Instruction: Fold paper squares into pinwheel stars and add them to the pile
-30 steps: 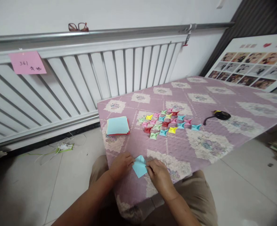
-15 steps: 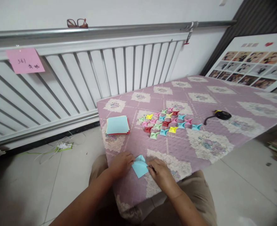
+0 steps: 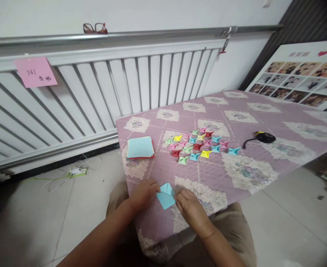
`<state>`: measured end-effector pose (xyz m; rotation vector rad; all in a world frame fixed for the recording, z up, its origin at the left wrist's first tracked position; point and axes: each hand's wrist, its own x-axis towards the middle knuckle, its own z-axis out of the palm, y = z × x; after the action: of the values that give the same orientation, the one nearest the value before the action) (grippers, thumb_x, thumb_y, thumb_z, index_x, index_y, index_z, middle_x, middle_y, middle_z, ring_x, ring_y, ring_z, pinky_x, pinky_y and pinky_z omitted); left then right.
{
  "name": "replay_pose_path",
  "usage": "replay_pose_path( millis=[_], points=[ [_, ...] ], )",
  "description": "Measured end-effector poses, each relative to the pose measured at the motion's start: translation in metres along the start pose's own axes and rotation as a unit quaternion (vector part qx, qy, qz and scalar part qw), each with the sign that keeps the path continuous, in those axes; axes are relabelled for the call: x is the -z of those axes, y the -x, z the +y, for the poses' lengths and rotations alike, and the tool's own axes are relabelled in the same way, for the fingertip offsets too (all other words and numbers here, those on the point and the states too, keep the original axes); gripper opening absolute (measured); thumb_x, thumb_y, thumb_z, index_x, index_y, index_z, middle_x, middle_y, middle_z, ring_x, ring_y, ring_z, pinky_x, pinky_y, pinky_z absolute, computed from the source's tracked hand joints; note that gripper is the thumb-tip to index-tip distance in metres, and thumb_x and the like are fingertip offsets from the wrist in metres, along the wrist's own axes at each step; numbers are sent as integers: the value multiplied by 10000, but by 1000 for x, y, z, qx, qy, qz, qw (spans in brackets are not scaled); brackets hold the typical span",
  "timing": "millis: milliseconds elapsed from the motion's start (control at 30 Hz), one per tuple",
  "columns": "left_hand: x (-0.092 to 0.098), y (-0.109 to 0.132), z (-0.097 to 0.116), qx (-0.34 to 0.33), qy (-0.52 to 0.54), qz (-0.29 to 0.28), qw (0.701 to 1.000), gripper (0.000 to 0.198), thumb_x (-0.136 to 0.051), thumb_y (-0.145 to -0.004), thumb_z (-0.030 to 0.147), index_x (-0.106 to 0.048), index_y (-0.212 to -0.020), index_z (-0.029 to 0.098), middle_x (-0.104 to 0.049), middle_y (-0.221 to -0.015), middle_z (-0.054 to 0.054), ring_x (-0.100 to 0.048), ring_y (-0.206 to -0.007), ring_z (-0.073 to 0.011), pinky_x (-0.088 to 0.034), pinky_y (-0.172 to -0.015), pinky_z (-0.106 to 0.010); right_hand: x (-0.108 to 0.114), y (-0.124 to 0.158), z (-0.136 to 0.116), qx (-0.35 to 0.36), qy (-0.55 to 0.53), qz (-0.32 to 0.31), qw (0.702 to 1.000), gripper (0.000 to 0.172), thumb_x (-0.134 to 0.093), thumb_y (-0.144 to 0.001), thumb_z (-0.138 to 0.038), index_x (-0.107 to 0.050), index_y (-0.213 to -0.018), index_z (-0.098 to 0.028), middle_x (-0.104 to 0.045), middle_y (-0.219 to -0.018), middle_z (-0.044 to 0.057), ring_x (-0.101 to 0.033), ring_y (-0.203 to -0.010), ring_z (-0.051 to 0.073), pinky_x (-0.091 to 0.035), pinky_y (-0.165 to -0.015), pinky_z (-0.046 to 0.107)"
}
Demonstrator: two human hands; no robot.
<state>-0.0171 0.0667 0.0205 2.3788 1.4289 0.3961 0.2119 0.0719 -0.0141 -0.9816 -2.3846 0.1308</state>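
Observation:
A partly folded light-blue paper [image 3: 166, 200] lies near the table's front edge, with a creased flap on its far side. My left hand [image 3: 144, 193] pinches its left corner, and my right hand [image 3: 190, 207] is closed at its right corner. Beyond my left hand is a stack of square paper [image 3: 140, 147], light blue on top with red and other colours beneath. Several small folded paper pieces [image 3: 198, 147] in pink, green, yellow, red and blue stand in slanting rows past my right hand.
The table [image 3: 158, 170] has a purple patterned cloth. A black coiled cable [image 3: 265, 137] lies at the right. Behind stand a white radiator [image 3: 96, 89] and a photo board [image 3: 297, 79]. Glasses [image 3: 95, 28] rest on the pipe; a power strip [image 3: 78, 171] is on the floor.
The raised part of the blue paper now lies flatter, and its far crease shows more. Both hands stay at its sides. The whole view has shifted slightly.

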Motion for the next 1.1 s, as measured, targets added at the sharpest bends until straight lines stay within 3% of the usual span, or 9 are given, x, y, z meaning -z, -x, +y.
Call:
replay_pose_path(
  millis=[267,1100],
  points=[
    [-2,2,-2,-22,-13,-13,1000,219,-449,-889,120,-642,-948,206,-609,-941,-27,-530,-903,-179,-409,-826,-303,4,-2,0,37,11,-7,999,203,-430,-945,-197,-599,-833,-193,-557,-743,35,-514,-730,182,-422,-704,319],
    [-4,8,-2,-30,-23,-34,999,228,-450,-923,145,-662,-991,195,-604,-965,-35,-523,-904,-180,-393,-819,-298,10,-4,0,65,7,-34,997,223,-443,-944,-202,-593,-780,-194,-564,-733,25,-508,-724,172,-441,-705,307]
  ],
)
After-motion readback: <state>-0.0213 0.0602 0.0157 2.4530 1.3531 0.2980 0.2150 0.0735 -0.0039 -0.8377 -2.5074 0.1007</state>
